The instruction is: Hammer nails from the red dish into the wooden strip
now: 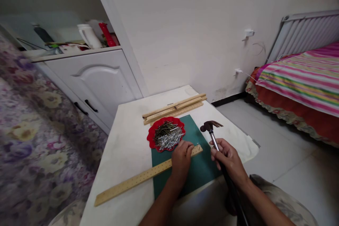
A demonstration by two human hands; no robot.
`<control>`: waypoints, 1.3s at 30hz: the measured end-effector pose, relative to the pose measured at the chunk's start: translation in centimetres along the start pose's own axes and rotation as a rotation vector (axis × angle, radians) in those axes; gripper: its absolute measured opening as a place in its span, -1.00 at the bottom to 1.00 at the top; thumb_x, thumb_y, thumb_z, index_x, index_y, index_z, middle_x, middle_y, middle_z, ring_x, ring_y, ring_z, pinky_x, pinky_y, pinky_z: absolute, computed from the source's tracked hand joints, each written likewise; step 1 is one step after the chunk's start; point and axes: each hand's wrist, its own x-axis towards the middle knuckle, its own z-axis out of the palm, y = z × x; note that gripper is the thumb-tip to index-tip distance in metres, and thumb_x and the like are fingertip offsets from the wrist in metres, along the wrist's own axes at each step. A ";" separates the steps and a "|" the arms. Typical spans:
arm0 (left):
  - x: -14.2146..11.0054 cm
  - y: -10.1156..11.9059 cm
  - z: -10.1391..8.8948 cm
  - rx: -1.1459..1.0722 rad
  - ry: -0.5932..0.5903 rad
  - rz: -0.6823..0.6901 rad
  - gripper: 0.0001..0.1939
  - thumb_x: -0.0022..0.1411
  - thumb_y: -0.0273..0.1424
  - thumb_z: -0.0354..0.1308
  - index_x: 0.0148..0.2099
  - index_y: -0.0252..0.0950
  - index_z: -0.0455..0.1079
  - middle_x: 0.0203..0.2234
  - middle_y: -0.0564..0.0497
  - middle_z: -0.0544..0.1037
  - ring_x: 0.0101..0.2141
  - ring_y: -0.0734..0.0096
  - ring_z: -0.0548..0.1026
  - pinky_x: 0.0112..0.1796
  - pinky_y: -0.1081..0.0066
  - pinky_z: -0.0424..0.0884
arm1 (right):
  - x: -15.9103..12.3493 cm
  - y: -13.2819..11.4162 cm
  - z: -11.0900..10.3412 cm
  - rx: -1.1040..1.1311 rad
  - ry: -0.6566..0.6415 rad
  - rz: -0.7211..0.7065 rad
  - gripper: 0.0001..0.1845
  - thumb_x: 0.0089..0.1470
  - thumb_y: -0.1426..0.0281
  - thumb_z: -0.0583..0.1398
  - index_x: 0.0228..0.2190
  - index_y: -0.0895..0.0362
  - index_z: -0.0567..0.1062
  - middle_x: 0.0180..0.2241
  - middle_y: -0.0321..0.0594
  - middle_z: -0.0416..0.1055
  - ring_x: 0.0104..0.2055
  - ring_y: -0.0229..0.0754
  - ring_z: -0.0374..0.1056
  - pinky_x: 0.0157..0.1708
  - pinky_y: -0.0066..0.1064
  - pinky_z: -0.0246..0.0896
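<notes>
My left hand (181,158) is closed over a wooden strip (143,176) near its right end, with its fingertips partly hidden. Rows of small dark dots mark the strip, which lies slantwise across a green cutting mat (200,169) and the white tabletop. A small nail (199,147) appears to stick up at the strip's right end. In my right hand (228,159) is a claw hammer (215,142), gripped around its shaft, its head raised above the mat's right side. A red scalloped bowl (151,140) full of silvery and darker nails (169,136) sits just beyond my left hand.
Several wooden strips (174,107) lie together at the back of the table (127,130). A white cabinet (97,77) and a floral curtain (45,141) are on the left. To the right stands a bed (304,74) with a striped cover.
</notes>
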 end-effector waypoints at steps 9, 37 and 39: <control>0.0 -0.1 0.4 0.127 -0.034 0.024 -0.75 0.28 -0.37 -0.09 -0.33 -0.25 0.39 -0.40 0.03 0.45 -0.33 0.43 0.40 -0.28 0.45 0.27 | -0.1 -0.3 0.1 -0.015 -0.015 0.004 -0.76 0.03 0.27 0.18 -0.28 0.13 0.30 -0.63 -0.44 0.27 -0.73 -0.44 0.04 -0.75 -0.60 -0.05; 0.3 -1.2 1.1 0.280 -0.054 0.008 -0.88 0.19 -0.42 0.01 -0.36 -0.26 0.35 -0.47 0.07 0.40 -0.41 0.46 0.38 -0.42 0.49 0.17 | -1.5 -1.0 0.5 -0.045 -0.307 0.133 -0.77 0.12 0.21 0.10 -0.39 0.12 0.26 -0.64 -0.46 0.26 -0.75 -0.45 0.02 -0.75 -0.60 -0.13; 0.3 -1.3 1.2 0.247 -0.052 0.003 -0.89 0.18 -0.43 0.02 -0.37 -0.26 0.35 -0.47 0.08 0.39 -0.42 0.48 0.37 -0.41 0.50 0.16 | -1.5 -0.9 0.6 -0.044 -0.308 0.135 -0.79 0.13 0.22 0.09 -0.39 0.11 0.26 -0.64 -0.46 0.25 -0.76 -0.46 0.03 -0.75 -0.61 -0.13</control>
